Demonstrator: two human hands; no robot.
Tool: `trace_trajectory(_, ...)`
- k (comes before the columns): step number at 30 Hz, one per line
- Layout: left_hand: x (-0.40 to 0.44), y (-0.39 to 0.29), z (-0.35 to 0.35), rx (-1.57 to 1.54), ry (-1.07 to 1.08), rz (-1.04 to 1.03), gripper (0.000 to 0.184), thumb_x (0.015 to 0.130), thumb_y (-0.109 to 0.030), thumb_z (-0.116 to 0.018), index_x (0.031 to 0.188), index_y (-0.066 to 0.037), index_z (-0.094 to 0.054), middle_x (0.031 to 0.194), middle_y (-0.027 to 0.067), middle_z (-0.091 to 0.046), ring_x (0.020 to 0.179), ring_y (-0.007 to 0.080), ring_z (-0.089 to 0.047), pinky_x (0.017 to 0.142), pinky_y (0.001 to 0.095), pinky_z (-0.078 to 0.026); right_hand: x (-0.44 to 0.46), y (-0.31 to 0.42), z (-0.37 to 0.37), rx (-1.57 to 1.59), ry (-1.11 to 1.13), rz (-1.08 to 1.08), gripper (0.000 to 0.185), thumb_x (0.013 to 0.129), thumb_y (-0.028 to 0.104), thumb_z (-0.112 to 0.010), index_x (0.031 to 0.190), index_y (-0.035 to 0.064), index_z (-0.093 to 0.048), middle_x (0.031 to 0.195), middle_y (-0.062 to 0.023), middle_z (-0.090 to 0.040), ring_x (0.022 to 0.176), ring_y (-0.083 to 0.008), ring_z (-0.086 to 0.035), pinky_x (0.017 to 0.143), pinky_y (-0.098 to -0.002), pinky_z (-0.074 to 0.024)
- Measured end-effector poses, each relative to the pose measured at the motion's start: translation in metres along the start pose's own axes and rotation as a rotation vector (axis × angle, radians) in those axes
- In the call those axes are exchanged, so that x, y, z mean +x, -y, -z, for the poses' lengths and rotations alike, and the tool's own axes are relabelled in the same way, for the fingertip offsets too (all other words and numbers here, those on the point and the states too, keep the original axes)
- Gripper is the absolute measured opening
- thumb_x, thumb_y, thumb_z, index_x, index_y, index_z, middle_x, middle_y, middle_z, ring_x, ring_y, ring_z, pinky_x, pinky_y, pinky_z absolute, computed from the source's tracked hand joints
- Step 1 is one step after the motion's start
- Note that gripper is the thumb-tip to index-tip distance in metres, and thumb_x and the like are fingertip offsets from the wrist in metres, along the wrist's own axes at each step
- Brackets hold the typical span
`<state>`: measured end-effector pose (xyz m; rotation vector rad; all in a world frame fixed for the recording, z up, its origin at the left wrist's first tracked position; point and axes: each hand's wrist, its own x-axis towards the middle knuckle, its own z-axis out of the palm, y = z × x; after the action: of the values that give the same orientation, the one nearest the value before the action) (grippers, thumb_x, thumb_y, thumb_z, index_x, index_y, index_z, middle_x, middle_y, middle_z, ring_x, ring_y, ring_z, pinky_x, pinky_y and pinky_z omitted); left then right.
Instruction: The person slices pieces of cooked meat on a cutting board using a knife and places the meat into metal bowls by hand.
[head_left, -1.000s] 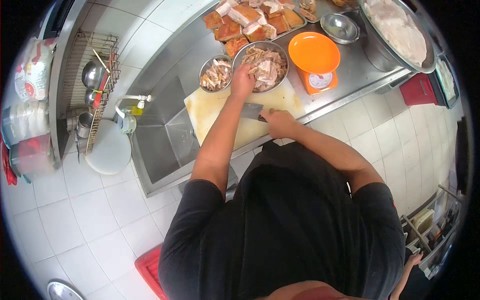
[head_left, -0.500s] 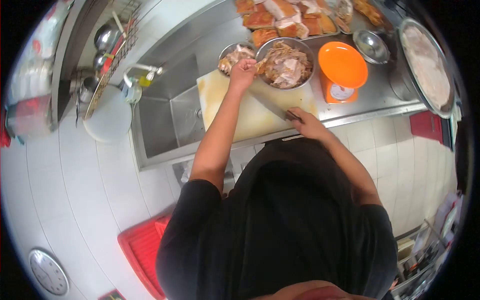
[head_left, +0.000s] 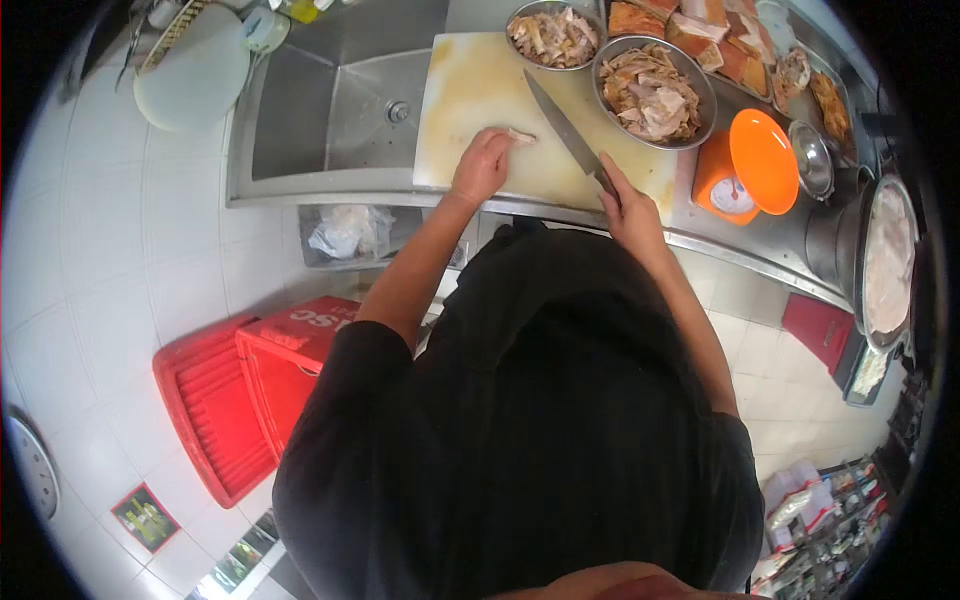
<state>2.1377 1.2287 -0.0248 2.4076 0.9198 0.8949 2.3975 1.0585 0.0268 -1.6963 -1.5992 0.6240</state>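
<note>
Over the cutting board [head_left: 455,90], my left hand [head_left: 482,165] pinches a small strip of meat [head_left: 521,137]. My right hand [head_left: 630,205] is wrapped round the handle of a long knife [head_left: 562,128], whose blade points up and to the left across the board. Behind the board's far edge stand a smaller metal bowl of meat pieces [head_left: 552,36] and a larger metal bowl of sliced meat [head_left: 652,92].
An orange scale [head_left: 727,186] with an orange dish [head_left: 763,162] stands right of the board. The sink [head_left: 345,110] is at the left. Trays of roasted meat [head_left: 700,38] lie at the back. A large pot [head_left: 888,262] is far right, a red crate [head_left: 205,400] lower left.
The view has turned and shifted. My left hand has moved from the bowls to the board, bringing a strip of meat. The knife now points more toward the far side.
</note>
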Motion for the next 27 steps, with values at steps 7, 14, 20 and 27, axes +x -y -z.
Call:
trace_trajectory(7, -0.002, 0.017, -0.012, -0.006, -0.093, 0.079, 0.016, 0.087, 0.003, -0.067, 0.102, -0.003, -0.07, 0.105, 0.0164, -0.068, 0.1, 0.0382, -0.067, 0.087, 0.0448, -0.056, 0.03, 0.008, -0.028, -0.243, 0.234, -0.004, 0.065, 0.099, 0.015, -0.064, 0.16, 0.0268, -0.043, 0.095, -0.0265, -0.073, 0.083, -0.0459, -0.071, 0.078, -0.0543, -0.0572)
trace_trajectory(14, 0.001, 0.019, -0.006, -0.069, -0.185, 0.073, 0.011, 0.086, 0.0, -0.069, 0.096, -0.005, -0.07, 0.093, 0.0141, -0.066, 0.091, 0.0373, -0.067, 0.08, 0.0466, -0.056, 0.049, 0.047, -0.039, -0.158, 0.007, 0.231, 0.064, 0.098, 0.011, -0.066, 0.158, 0.0226, -0.048, 0.088, -0.0243, -0.073, 0.073, -0.0427, -0.071, 0.069, -0.0506, -0.0588)
trace_trajectory(20, -0.001, 0.021, -0.004, -0.06, -0.154, 0.111, 0.008, 0.087, -0.001, -0.068, 0.093, -0.005, -0.069, 0.092, 0.0139, -0.066, 0.09, 0.0378, -0.066, 0.079, 0.0473, -0.056, 0.072, 0.049, -0.066, -0.216, 0.001, 0.28, 0.066, 0.098, 0.013, -0.065, 0.16, 0.0245, -0.045, 0.085, -0.0238, -0.072, 0.071, -0.0427, -0.071, 0.068, -0.0519, -0.0586)
trace_trajectory(27, -0.011, 0.031, -0.01, 0.002, -0.12, 0.119, 0.004, 0.089, -0.003, -0.067, 0.093, -0.003, -0.068, 0.095, 0.0151, -0.068, 0.092, 0.0381, -0.067, 0.08, 0.0467, -0.056, 0.063, 0.018, -0.081, -0.235, 0.212, 0.109, 0.069, 0.098, 0.013, -0.064, 0.162, 0.0284, -0.041, 0.098, -0.0264, -0.075, 0.086, -0.0437, -0.074, 0.079, -0.052, -0.0598)
